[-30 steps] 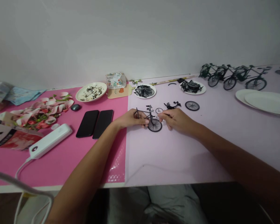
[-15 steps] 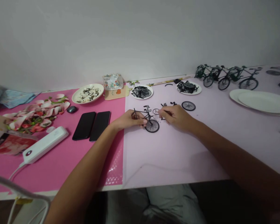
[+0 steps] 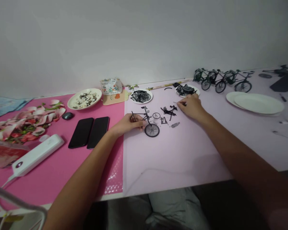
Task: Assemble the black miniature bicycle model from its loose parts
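My left hand (image 3: 126, 124) grips a small black model bicycle (image 3: 147, 123) by its frame, on the pale pink mat; its one fitted wheel (image 3: 152, 130) rests on the mat. My right hand (image 3: 192, 107) is farther back and to the right, by a plate of black parts (image 3: 196, 93), with its fingertips pinched on a small dark part. The loose wheel seen earlier is hidden under that hand. Between my hands lie a black handlebar piece (image 3: 169, 111), a small ring (image 3: 156, 115), a tiny stand (image 3: 163, 120) and a silver piece (image 3: 175, 125).
A second plate of black parts (image 3: 141, 95) stands behind the bicycle. Finished green model bicycles (image 3: 220, 80) line the back right, with white plates (image 3: 256, 102) in front of them. On the pink mat at left are two phones (image 3: 90, 131), a white power bank (image 3: 36, 155), a plate of shells (image 3: 84, 98) and petals (image 3: 26, 119).
My right hand left the bicycle and moved back and right to where the loose wheel lay. Small parts now lie bare between my hands. The view has swung right.
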`<state>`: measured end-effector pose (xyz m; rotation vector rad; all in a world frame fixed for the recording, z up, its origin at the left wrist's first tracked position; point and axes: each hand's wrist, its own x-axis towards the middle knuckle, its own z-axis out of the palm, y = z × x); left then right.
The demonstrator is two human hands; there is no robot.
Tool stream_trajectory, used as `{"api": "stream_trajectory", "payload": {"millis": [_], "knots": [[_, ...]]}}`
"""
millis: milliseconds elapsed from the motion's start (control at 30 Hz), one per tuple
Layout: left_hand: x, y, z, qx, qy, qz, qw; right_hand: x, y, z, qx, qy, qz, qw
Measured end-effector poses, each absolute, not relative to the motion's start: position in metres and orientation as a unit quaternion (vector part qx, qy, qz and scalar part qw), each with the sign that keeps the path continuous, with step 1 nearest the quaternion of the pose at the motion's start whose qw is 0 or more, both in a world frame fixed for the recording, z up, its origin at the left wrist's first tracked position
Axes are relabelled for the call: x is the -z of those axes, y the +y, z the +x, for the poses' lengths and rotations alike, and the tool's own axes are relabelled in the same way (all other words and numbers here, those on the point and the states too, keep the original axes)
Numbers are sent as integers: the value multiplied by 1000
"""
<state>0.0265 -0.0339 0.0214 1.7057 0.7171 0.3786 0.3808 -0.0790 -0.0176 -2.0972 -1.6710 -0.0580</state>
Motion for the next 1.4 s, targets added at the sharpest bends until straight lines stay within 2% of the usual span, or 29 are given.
{"api": "stream_trajectory", "payload": {"millis": [200, 367, 900, 1400], "knots": [[-23, -35, 27, -165, 304, 738, 579, 13, -84, 378, 24, -638, -726, 256], [-23, -36, 29, -167, 306, 731, 587, 12, -86, 378, -24, -675, -683, 278], [-20, -36, 31, -175, 315, 720, 593, 10, -85, 380, -41, -680, -696, 227], [-19, -44, 41, -258, 319, 699, 586, 15, -85, 362, -35, -708, -648, 279]]}}
